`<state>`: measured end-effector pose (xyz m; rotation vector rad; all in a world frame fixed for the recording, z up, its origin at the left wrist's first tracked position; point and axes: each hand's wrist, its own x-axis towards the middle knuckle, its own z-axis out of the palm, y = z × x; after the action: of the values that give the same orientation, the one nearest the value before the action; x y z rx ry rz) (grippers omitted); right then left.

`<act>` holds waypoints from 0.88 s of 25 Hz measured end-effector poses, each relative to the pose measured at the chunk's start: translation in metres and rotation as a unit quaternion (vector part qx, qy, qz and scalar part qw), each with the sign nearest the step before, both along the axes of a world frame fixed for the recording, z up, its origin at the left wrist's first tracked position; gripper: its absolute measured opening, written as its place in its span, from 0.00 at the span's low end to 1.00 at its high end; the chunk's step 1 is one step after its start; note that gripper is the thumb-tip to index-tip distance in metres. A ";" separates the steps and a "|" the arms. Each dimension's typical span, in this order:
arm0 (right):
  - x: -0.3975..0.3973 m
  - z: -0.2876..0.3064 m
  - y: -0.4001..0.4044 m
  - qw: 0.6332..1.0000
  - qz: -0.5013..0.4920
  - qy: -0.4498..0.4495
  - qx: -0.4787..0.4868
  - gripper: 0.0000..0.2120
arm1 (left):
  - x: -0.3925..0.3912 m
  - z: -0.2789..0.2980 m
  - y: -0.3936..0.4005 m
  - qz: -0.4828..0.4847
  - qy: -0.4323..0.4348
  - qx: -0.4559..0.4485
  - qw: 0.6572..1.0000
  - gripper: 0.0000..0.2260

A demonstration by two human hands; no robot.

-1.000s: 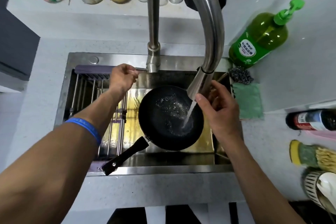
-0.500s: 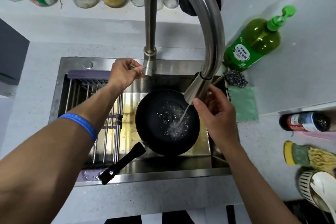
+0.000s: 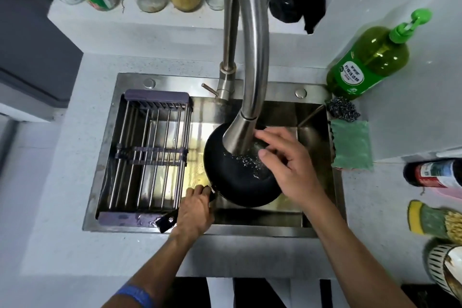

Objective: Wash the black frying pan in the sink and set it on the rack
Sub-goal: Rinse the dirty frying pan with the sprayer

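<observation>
Sat in the sink (image 3: 315,229) right of the rack (image 3: 150,152), under the faucet (image 3: 243,132): black frying pan (image 3: 240,182), wet, rigid, probably heavy and slippery. Best held by the handle (image 3: 172,220), gripped by left hand (image 3: 193,210); right hand (image 3: 290,165) loosely spread over the bowl, seemingly holding nothing.

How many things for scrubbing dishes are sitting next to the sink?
3. A steel wool ball sits at the sink's back right corner, a green cloth lies just in front of it, and a yellow-and-green sponge lies further right. More may be hidden outside the picture.
</observation>
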<state>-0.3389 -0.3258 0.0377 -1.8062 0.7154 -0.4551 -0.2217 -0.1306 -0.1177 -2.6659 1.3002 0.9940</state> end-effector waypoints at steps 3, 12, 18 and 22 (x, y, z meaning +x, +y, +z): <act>0.032 0.001 0.023 0.997 0.078 0.017 -0.004 0.21 | 0.006 0.003 0.002 0.084 0.045 -0.020 0.995 0.22; 0.084 -0.040 0.050 0.988 0.107 0.109 0.022 0.26 | -0.004 -0.002 -0.002 0.044 -0.053 0.073 0.995 0.27; -0.081 -0.116 0.028 0.911 -0.117 0.364 0.156 0.19 | 0.004 -0.010 -0.016 0.089 -0.035 0.044 0.994 0.14; -0.097 -0.111 0.008 0.904 -0.219 0.276 0.242 0.23 | 0.005 0.014 0.003 0.119 0.039 0.019 0.992 0.16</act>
<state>-0.4356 -0.3181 -0.0733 -1.2873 1.5030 -0.0222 -0.2167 -0.1276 -0.1037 -2.8280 0.9775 1.1459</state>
